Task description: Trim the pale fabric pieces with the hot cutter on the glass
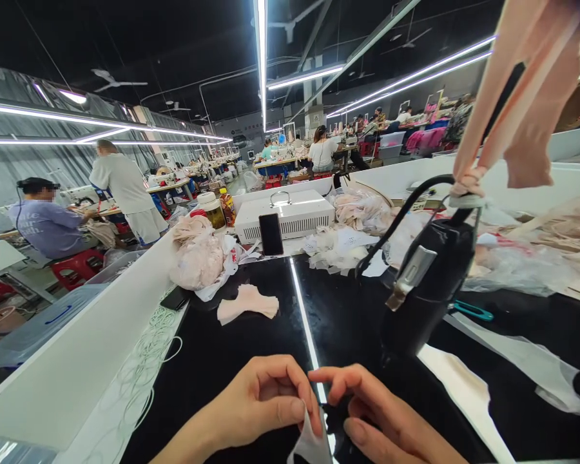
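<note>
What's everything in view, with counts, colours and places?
Swatch: one, whitish, centre foreground
Cutout: one, peach, left tabletop
Panels: at least two, white, right tabletop
Tool: one, black, hanging right
Tied cloth: uncounted, peach, atop tool
Handle: one, teal, right side
Box: one, white, far edge
Upright phone: one, black, before box
Jar: one, yellowish, left of box
Bottle: one, amber, beside jar
Fabric heaps: several, peach, white, both sides
Cords: uncounted, pale green, left edge
Table: one, black, foreground
Lights: several, white, overhead
People: several, mixed clothing, background
Left hand: one, bare, holding swatch
Right hand: one, bare, right foreground
</note>
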Tool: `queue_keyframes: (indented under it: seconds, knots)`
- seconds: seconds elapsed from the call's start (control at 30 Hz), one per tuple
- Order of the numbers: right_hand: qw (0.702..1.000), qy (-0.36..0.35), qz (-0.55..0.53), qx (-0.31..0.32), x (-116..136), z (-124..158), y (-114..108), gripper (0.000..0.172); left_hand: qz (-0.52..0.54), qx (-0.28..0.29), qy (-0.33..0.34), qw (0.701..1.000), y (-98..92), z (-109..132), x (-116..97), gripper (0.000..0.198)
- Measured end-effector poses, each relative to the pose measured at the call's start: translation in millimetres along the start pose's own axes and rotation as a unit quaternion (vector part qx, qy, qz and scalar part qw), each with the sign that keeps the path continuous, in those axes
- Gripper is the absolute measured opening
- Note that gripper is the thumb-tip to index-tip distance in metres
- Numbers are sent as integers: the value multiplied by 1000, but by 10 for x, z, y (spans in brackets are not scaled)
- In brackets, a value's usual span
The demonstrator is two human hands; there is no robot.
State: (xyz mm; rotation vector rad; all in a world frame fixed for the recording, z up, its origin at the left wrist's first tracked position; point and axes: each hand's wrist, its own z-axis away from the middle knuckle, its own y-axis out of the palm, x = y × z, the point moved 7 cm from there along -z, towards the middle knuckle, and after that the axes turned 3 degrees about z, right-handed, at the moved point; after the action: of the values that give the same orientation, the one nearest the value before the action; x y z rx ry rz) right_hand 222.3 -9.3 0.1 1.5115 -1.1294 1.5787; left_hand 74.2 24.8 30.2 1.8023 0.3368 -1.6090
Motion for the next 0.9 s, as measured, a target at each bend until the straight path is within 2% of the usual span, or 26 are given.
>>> queue_keyframes:
  seconds: [0.07, 0.17, 0.27, 0.33, 0.47, 0.53, 0.6, 0.73, 0.8, 0.9]
  knots:
    - [1000, -2, 16, 11, -22, -48, 74, 36, 11, 2, 5, 1000, -26, -10, 18, 25]
    - [997, 7, 80, -15, -106, -106, 71, 22, 9, -24, 3, 1000, -142, -32, 72, 28]
    - [986, 21, 161, -40, -216, -142, 0, 19, -48, -108, -24, 993, -355, -68, 169, 33]
    - [974, 14, 218, -59, -275, -153, -55, 21, -117, -169, -35, 978, -496, -85, 215, 36]
    - [937, -37, 339, -77, -352, -155, -88, 23, -230, -224, -15, 947, -623, -80, 232, 32]
    - [915, -65, 390, -83, -378, -148, -84, 23, -296, -224, -12, 928, -617, -48, 226, 20]
    - [890, -92, 436, -95, -389, -136, -82, 23, -386, -196, 5, 901, -547, -22, 195, 10]
    - [843, -132, 508, -120, -371, -101, -72, 26, -552, -112, 60, 824, -339, -3, 174, 25]
    - [825, -135, 534, -127, -345, -82, -75, 27, -607, -90, 82, 785, -279, 4, 193, 26]
    - [813, -135, 551, -133, -238, -26, -105, 28, -652, -80, 119, 745, -263, 36, 221, 23]
